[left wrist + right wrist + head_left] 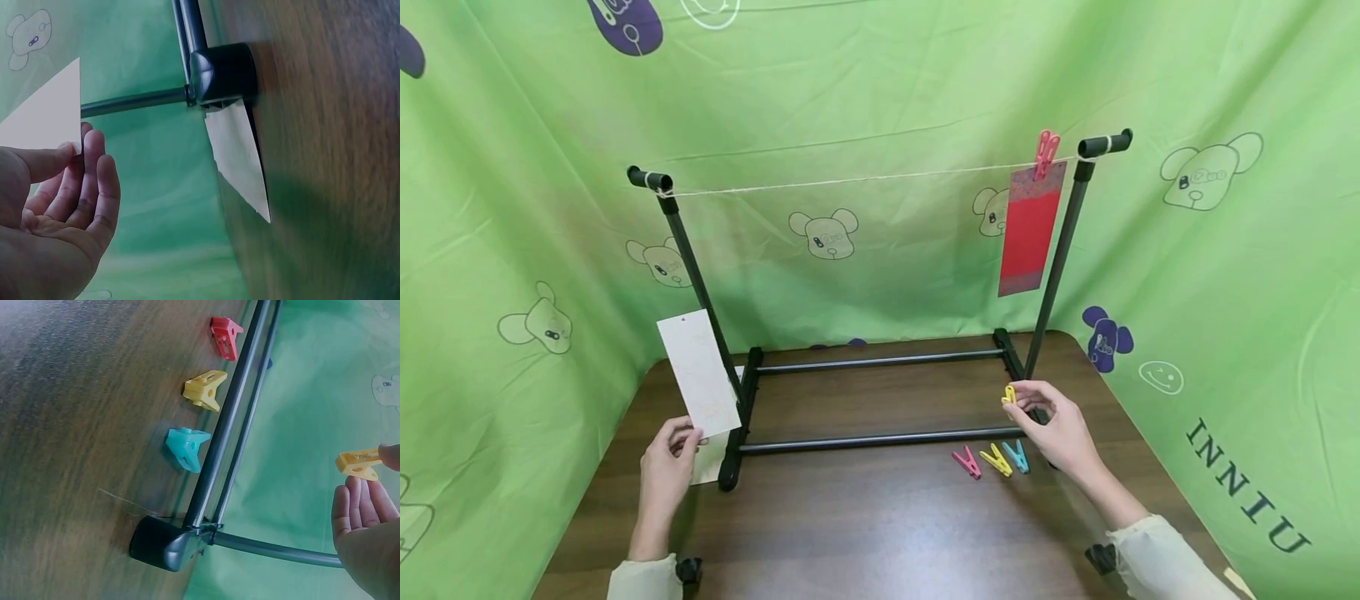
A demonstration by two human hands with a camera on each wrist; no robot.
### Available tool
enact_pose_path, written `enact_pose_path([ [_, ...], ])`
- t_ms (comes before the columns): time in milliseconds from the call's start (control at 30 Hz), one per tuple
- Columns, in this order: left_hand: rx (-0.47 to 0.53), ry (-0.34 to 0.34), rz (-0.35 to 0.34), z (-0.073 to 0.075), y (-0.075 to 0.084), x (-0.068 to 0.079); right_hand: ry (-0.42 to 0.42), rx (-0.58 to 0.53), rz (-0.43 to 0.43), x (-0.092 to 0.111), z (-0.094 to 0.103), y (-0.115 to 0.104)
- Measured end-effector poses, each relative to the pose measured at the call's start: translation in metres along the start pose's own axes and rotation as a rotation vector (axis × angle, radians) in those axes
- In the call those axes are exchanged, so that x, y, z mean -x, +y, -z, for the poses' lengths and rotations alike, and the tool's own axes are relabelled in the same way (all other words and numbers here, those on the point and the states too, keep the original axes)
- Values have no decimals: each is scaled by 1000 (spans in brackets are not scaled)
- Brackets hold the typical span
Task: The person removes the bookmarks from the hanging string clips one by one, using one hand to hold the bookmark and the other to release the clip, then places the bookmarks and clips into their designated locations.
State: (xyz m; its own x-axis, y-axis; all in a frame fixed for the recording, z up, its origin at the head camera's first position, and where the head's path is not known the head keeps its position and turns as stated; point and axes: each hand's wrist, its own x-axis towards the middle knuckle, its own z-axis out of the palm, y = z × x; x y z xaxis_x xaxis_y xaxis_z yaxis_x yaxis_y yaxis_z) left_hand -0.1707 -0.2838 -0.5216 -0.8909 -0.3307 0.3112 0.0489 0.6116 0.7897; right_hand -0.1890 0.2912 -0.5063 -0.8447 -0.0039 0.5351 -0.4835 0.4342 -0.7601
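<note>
My left hand [668,460] pinches a pale card [698,371] by its lower corner, thumb on one face; a small hole shows near the card's top edge. It is raised beside the rack's left post. In my right hand [1060,429] a yellow clothespin [1009,395] is pinched between thumb and fingers, near the foot of the right post. Below it on the table lie a pink clothespin [967,462], a second yellow clothespin [996,460] and a blue clothespin [1016,457]. A red card [1030,233] hangs from the string [850,180], clipped by pink clothespins [1047,155].
The black rack [880,440] stands on the brown wooden table [850,533], its string tied between the two post tops. Another pale sheet [237,156] lies by the rack's left foot. A green printed curtain [865,92] surrounds the table's back and sides.
</note>
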Motion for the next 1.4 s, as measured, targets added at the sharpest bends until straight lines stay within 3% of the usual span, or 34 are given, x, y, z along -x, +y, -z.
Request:
enact_pose_path([
  [367, -30, 46, 59, 9, 0, 2, 10, 23, -17, 9, -2, 4],
  [800, -113, 11, 131, 15, -7, 5, -1, 41, -56, 22, -2, 10],
  [1400, -159, -132, 195, 18, -13, 6, -29, 162, -143, 34, -1, 12],
])
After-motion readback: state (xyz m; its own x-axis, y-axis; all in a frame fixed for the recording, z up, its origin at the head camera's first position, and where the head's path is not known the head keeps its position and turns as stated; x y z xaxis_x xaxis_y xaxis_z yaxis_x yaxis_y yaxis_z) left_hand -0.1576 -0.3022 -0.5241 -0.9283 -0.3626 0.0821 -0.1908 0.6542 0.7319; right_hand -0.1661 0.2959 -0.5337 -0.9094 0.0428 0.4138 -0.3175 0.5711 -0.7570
